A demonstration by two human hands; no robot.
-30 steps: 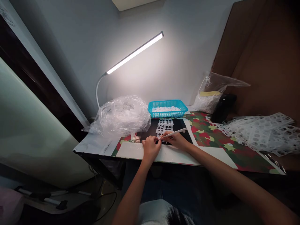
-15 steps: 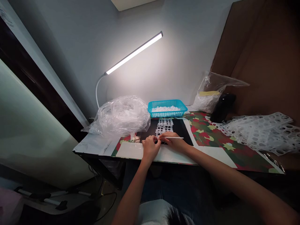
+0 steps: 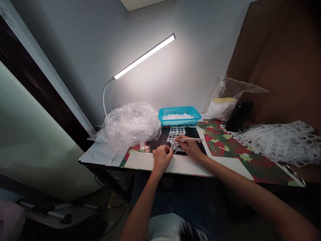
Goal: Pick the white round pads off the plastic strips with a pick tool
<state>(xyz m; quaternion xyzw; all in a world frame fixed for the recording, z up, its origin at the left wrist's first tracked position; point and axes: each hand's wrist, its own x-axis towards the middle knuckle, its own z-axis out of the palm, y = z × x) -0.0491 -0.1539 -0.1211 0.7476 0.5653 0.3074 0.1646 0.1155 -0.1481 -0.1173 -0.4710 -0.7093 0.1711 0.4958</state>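
Note:
A white pen-like stick (image 3: 195, 139) is gripped in my right hand (image 3: 190, 146), which is closed around it with the fingertips over the perforated sheet. That white sheet (image 3: 177, 131) has rows of round holes and lies on a black mat (image 3: 195, 132). My left hand (image 3: 162, 156) rests at the mat's front edge, near the sheet's lower left corner. Its fingers are curled and pinched together, and what lies between them is too small to make out. Part of the sheet is hidden behind my right hand.
Behind the mat stands a blue basket (image 3: 180, 123) of small white pieces. A full clear plastic bag (image 3: 127, 124) sits on the left. To the right are a pile of perforated sheets (image 3: 281, 140), a dark object (image 3: 239, 115) and another bag (image 3: 220, 108). A lit lamp (image 3: 145, 57) hangs overhead.
My right hand has moved away from my left, up and to the right over the sheet, with the stick still in it. My left hand has barely moved.

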